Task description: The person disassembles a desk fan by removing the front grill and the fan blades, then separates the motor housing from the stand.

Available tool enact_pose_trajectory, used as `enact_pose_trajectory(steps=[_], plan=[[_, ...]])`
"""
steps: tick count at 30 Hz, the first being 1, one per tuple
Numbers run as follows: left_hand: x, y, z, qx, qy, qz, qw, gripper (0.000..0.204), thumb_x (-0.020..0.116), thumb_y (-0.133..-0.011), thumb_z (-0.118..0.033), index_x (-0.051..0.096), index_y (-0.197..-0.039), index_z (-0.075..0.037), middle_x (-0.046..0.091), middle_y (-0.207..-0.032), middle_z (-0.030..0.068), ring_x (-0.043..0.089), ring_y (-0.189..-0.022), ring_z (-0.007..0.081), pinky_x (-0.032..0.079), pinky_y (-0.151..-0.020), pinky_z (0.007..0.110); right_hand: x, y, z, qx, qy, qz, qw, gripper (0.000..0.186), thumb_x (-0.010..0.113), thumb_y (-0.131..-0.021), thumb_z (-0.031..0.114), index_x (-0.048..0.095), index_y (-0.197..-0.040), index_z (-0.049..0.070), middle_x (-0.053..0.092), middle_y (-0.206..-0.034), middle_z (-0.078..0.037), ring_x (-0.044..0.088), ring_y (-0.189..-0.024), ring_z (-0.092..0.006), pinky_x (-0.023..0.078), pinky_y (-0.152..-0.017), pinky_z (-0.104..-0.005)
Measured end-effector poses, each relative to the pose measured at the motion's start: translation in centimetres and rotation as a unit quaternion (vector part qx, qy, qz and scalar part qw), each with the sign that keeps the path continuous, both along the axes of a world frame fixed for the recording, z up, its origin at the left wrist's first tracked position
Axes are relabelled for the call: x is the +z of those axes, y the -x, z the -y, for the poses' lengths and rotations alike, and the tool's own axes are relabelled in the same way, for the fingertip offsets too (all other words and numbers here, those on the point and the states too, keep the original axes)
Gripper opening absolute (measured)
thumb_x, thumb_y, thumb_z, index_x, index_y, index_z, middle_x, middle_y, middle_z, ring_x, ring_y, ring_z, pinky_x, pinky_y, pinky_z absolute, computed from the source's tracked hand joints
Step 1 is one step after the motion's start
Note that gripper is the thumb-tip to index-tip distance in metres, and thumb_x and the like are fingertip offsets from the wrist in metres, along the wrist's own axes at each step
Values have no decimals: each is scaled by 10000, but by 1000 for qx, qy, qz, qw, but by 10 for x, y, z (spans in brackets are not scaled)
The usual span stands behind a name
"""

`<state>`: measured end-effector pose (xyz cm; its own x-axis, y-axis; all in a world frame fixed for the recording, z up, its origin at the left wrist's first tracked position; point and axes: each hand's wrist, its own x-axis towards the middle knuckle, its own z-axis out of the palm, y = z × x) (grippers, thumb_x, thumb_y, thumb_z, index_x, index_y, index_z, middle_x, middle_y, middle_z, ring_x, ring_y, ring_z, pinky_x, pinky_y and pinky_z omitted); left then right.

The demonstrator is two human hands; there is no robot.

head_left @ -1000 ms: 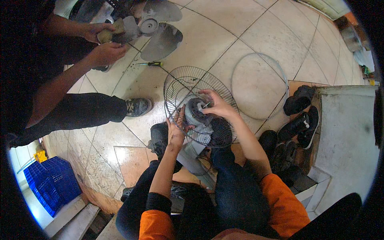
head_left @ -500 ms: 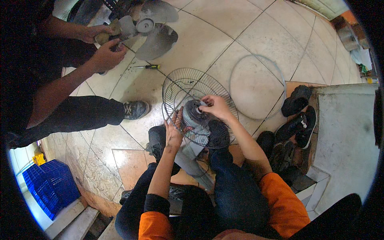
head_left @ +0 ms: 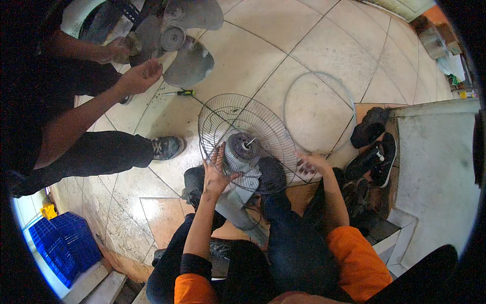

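Note:
A pedestal fan stands between my knees, its wire rear grille [head_left: 263, 114] tilted up toward me. At the grille's centre are the ribbed motor housing [head_left: 238, 154] and a thin metal shaft [head_left: 251, 142] rising from a pale collar. My left hand [head_left: 216, 175] grips the grille's near left side, fingers and thumb spread beside the motor. To the right, my right hand [head_left: 315, 164] is by the grille's rim with its fingers apart; it is somewhat blurred, and I see nothing in it. The grey fan stand [head_left: 240, 215] slants down between my legs.
A co-worker at upper left holds grey fan blades [head_left: 190, 61]. On the tiles lie a screwdriver [head_left: 186, 92] and a thin grey ring [head_left: 287, 96]. Shoes [head_left: 369, 126] crowd the right side by a low white wall [head_left: 435, 177]. A blue crate [head_left: 66, 243] is at lower left.
My right hand has left the shaft and moved right and down to beside the grille's rim, uncovering the shaft. The left hand stays at the grille. The co-worker's blades have shifted slightly left.

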<state>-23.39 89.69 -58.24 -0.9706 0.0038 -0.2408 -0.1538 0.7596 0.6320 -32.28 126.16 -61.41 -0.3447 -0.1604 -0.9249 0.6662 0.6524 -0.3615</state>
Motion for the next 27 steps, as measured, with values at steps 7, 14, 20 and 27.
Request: enact_pose_trajectory(steps=[7, 14, 20, 27], plan=[[-12, -4, 2, 19, 54, 12, 998, 1331, 898, -443, -462, 181, -1525, -167, 415, -1431, 160, 402, -1316, 340, 286, -1081, 557, 24, -55, 21, -255, 316, 26, 914, 363, 642, -842, 307, 631, -1147, 109, 656, -1059, -9, 582, -772, -122, 459, -632, -253], [7, -2, -6, 44, 99, 41, 993, 1286, 932, -440, -315, 229, -1506, -161, 435, -1375, 228, 419, -1285, 386, 327, -1068, 501, 92, -1, -10, -294, 293, -116, 902, 392, 595, -856, 250, 577, -1218, 101, 694, -1040, -126, 603, -727, -143, 412, -500, -237], [10, 3, -8, 47, 82, 66, 993, 1259, 934, -452, -284, 244, -1494, -135, 408, -1398, 230, 398, -1308, 394, 324, -1093, 471, 48, 76, 18, -463, 170, -108, 863, 257, 637, -865, 201, 596, -1101, 106, 686, -901, -88, 617, -675, -146, 400, -447, -206], [4, -3, -10, 64, 49, 12, 997, 1251, 936, -429, -176, 251, -1472, -88, 401, -1376, 229, 408, -1284, 395, 361, -1097, 432, -24, 82, 59, -490, 186, -144, 839, 198, 676, -843, 198, 569, -995, 130, 632, -946, -82, 638, -719, -173, 416, -490, -246]])
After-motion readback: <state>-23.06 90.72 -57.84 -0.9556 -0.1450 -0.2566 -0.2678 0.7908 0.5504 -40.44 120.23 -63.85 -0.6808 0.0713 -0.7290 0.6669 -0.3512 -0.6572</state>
